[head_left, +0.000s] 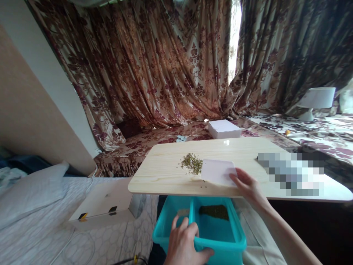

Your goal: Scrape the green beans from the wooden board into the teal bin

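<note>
My right hand (245,183) pinches a thin white flat sheet (217,171), like a scraper or card, by its right end. The sheet lies low over the tabletop, its left edge against a loose pile of small greenish-brown grains (191,163). A few stray grains lie near its lower edge. Below the table's near edge is a turquoise two-compartment bin (215,244). My left hand (184,239) grips its near rim around the divider. The right compartment holds more grains (215,212); something pale lies in the left one, partly hidden by my fingers.
The light wood tabletop (162,162) has rounded corners. A blurred-out object (289,173) lies on its right side. Behind stand a white box (224,129) and a lamp (317,99). At left, a white carton (102,202) rests on a quilted bed (33,221).
</note>
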`<action>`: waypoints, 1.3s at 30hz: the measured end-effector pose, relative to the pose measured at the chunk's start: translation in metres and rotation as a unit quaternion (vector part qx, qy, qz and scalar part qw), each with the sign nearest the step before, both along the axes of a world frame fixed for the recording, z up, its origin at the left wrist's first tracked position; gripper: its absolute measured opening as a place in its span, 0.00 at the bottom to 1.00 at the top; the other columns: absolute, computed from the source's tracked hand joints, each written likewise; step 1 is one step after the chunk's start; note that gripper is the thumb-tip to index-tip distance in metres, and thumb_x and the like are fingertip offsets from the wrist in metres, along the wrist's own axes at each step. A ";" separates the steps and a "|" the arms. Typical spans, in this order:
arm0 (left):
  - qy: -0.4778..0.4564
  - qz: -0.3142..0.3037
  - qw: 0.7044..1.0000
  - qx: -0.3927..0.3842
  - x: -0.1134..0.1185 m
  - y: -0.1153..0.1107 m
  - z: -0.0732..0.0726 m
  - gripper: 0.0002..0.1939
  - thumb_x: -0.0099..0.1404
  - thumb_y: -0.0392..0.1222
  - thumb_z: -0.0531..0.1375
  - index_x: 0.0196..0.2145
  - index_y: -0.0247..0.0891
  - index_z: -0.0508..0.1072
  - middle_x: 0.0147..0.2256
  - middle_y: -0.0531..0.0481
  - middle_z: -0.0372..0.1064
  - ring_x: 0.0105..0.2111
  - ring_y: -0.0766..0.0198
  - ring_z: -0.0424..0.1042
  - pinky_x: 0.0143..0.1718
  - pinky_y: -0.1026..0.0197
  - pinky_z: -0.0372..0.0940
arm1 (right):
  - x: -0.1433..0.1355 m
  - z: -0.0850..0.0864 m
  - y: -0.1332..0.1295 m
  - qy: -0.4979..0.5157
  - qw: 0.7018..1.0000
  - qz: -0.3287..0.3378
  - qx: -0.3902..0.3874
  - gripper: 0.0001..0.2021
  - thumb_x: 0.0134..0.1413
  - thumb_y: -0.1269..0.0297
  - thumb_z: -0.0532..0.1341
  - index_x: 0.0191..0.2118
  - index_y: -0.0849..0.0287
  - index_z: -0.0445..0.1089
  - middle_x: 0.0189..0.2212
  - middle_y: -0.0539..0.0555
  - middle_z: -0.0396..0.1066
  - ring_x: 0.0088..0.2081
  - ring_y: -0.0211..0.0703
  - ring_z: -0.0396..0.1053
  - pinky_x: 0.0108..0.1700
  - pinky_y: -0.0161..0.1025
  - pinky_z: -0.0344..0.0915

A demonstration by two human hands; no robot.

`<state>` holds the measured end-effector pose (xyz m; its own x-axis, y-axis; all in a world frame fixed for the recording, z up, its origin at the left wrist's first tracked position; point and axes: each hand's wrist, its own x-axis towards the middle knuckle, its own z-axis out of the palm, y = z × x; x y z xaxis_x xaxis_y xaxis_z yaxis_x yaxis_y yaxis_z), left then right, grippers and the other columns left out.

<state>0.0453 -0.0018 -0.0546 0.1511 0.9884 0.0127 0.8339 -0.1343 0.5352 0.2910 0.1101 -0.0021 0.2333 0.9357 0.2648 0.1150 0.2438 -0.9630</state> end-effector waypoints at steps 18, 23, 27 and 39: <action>-0.007 0.005 1.000 0.020 0.001 0.000 0.003 0.18 0.42 0.50 0.72 0.24 0.42 0.68 0.29 0.55 0.65 0.37 0.56 0.69 0.62 0.42 0.47 | 0.013 0.008 -0.032 -0.007 0.999 0.029 -0.035 0.23 0.33 0.45 0.71 0.33 0.57 0.79 0.33 0.58 0.81 0.39 0.56 0.77 0.42 0.44 0.75; -0.015 0.014 1.000 0.009 0.002 -0.002 0.007 0.19 0.41 0.49 0.73 0.23 0.43 0.68 0.29 0.55 0.66 0.40 0.55 0.70 0.63 0.45 0.47 | 0.037 0.005 -0.026 0.023 0.995 -0.088 -0.028 0.18 0.33 0.53 0.71 0.34 0.54 0.77 0.32 0.56 0.81 0.39 0.57 0.78 0.42 0.45 0.75; -0.017 0.011 1.000 0.014 0.001 0.000 0.005 0.20 0.39 0.50 0.74 0.23 0.43 0.69 0.28 0.56 0.65 0.38 0.56 0.70 0.63 0.45 0.47 | 0.040 0.006 -0.017 0.011 0.994 -0.103 -0.029 0.18 0.33 0.55 0.70 0.35 0.55 0.76 0.31 0.57 0.81 0.40 0.57 0.78 0.44 0.45 0.74; 0.011 -0.017 0.998 0.065 -0.007 0.002 -0.023 0.23 0.37 0.55 0.75 0.23 0.42 0.69 0.27 0.56 0.65 0.31 0.59 0.69 0.60 0.44 0.54 | 0.031 0.002 0.000 -0.028 0.995 -0.096 -0.028 0.17 0.38 0.53 0.65 0.36 0.55 0.74 0.32 0.55 0.81 0.41 0.57 0.78 0.46 0.48 0.73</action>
<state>0.0382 0.0004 -0.0773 0.1854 0.9732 0.1363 0.8393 -0.2289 0.4930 0.3225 0.1099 -0.0004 0.3965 0.8886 0.2306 0.2074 0.1580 -0.9654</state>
